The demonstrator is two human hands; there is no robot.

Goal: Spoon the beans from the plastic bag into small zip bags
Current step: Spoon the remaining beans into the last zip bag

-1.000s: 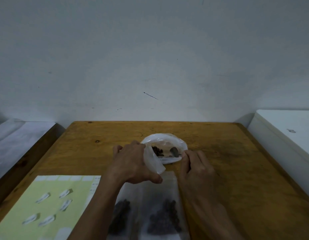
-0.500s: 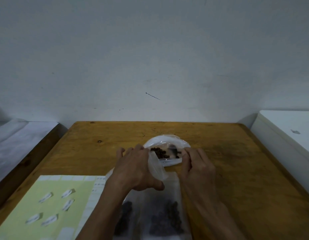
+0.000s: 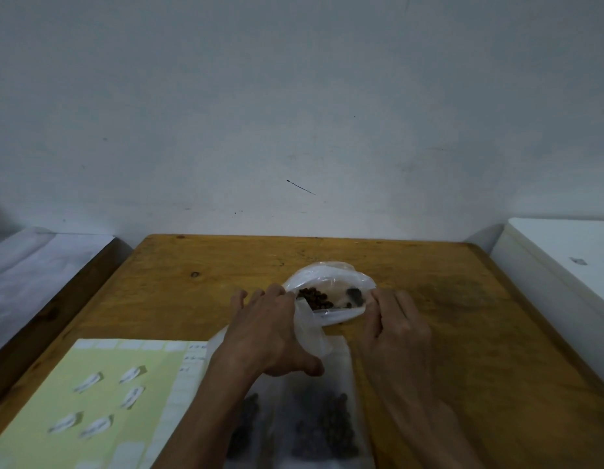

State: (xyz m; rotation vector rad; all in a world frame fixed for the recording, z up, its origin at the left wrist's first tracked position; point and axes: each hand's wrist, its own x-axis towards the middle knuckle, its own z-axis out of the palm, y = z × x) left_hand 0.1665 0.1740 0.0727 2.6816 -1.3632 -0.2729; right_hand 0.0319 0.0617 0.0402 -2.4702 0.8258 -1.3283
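Note:
A clear plastic bag (image 3: 327, 277) lies open on the wooden table (image 3: 463, 326), with dark brown beans (image 3: 314, 297) inside and a dark spoon-like shape (image 3: 355, 295) at its right. My left hand (image 3: 266, 333) grips the bag's left rim, a fold of plastic hanging under the thumb. My right hand (image 3: 395, 323) pinches the right rim. Near me lie small zip bags (image 3: 324, 431) holding beans, partly hidden by my forearms.
A pale green sheet (image 3: 101, 401) with several small white labels lies at the near left. A white box (image 3: 564, 265) stands beside the table on the right, a grey surface (image 3: 33, 265) on the left. A wall rises behind.
Both hands have spread the bag's mouth wider and flatter, and more beans show inside. The hands stay on the rim.

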